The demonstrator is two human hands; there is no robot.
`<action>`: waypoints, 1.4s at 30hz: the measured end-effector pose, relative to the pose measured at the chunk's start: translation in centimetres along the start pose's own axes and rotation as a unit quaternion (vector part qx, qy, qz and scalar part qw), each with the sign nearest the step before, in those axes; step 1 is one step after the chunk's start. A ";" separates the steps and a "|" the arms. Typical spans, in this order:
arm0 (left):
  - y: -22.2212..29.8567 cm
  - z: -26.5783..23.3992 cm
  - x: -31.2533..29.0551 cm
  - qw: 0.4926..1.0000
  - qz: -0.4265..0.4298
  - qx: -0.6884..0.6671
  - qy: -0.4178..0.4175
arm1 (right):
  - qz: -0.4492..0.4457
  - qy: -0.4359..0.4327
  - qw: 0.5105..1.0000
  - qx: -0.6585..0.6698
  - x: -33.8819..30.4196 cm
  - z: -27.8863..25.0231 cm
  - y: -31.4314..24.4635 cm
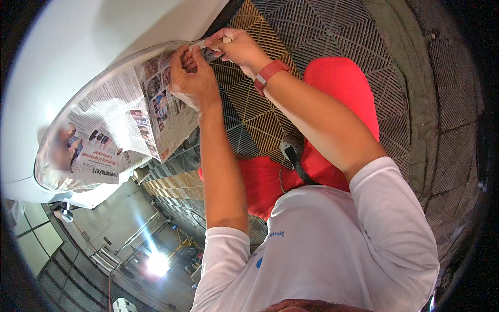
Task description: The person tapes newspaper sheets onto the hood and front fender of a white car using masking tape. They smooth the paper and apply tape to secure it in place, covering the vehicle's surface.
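White shirt [317,239] foremost, left hand [195,80] and right hand [238,50] pinch 1 pale tape strip [210,44], its length slanting up rightward beside newspaper [112,104].

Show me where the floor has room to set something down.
Bare tiled floor lies beyond the red-clad right knee, left of the olive band. Another open patch sits between the left forearm and right forearm. It is crowded along the newspaper's upper edge, where the left hand and right hand pinch a pale strip.
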State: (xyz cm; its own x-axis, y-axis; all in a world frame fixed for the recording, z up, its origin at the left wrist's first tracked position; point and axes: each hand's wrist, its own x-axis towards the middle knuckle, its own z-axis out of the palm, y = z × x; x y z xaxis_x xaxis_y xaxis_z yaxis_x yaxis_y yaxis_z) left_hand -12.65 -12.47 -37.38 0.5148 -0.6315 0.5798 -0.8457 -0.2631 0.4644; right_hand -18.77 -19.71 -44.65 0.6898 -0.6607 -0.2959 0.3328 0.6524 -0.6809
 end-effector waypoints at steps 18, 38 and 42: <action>-1.1 0.4 1.0 0.999 -0.013 -0.041 0.015 | -0.060 0.041 0.994 0.080 2.0 1.5 2.6; -1.3 1.4 0.9 0.998 0.005 -0.021 0.065 | -0.078 0.055 0.995 -0.010 3.2 1.7 4.0; -2.0 1.1 1.1 0.996 0.037 0.033 0.070 | -0.114 0.056 0.992 -0.001 3.1 1.8 3.8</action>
State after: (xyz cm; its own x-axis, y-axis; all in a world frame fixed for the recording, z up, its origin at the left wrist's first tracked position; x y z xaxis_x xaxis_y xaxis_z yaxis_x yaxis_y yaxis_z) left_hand -10.57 -13.48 -38.40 0.4607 -0.5451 0.7004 -0.8874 -0.2701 0.3735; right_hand -14.20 -18.58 -46.95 0.5205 -0.8286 -0.2060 0.4717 0.4802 -0.7395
